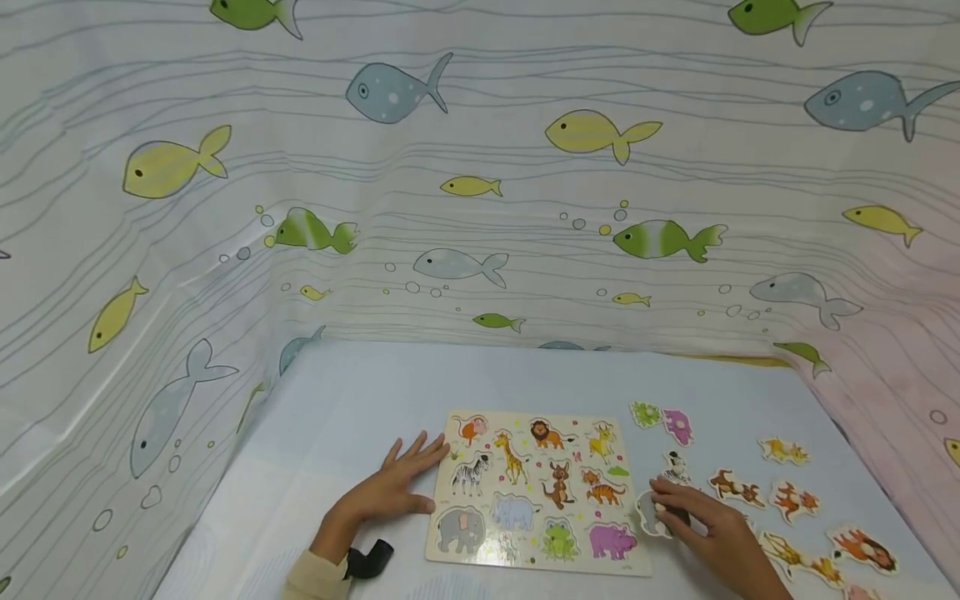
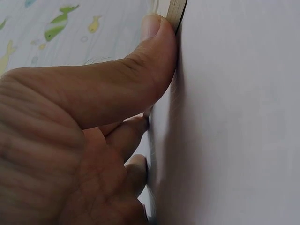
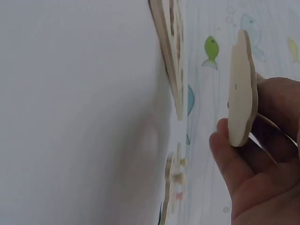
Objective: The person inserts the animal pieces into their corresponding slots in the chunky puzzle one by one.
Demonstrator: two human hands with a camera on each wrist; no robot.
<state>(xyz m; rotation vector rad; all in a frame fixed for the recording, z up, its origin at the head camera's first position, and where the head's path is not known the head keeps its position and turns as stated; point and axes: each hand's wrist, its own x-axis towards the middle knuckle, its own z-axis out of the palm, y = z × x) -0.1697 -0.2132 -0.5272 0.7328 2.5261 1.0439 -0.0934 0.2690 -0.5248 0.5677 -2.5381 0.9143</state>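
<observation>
My right hand [image 1: 708, 529] pinches a grey elephant puzzle piece [image 1: 654, 513] by the right edge of the puzzle board [image 1: 517, 493]. In the right wrist view, the bare wooden back of that elephant piece [image 3: 242, 89] faces the camera, raised off the table between thumb and fingers. Pictures of animals, among them a grey elephant [image 1: 461, 530], a zebra and a lion, cover the board. My left hand [image 1: 393, 486] lies with fingers spread at the board's left side. Its thumb [image 2: 157, 56] touches the board's edge in the left wrist view.
Loose animal pieces lie right of the board: a zebra [image 1: 676, 467], a purple hippo [image 1: 677, 426], a frog [image 1: 645, 414], a kangaroo [image 1: 737, 487], a lion [image 1: 864, 549] and several more. A black object [image 1: 370, 560] sits by my left wrist. Fish-patterned sheets [image 1: 480, 233] enclose the table.
</observation>
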